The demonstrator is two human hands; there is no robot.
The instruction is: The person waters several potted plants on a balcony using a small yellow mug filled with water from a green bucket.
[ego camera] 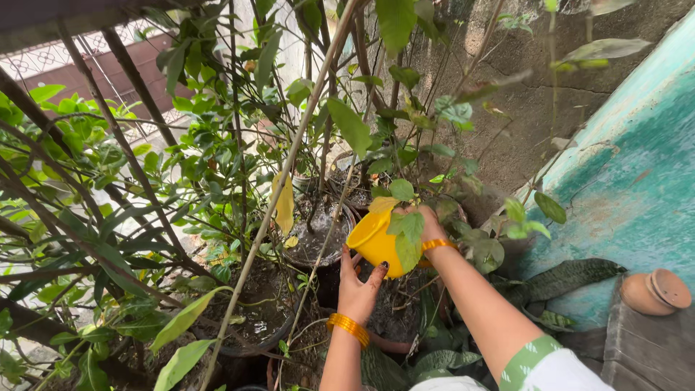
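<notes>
Both hands outstretched, fingers curled.

Mug between hands, above pot.

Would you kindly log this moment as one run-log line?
left hand: under yellow cup | right hand: holds cup, tilted over wet potted soil | green plants around

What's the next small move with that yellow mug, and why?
Probably tip the yellow mug a little further toward the dark pot to its left. The right hand grips it already tilted, mouth facing that pot, and the left hand steadies its base. The pot's soil looks wet, so a small tilt seems safest.
</notes>
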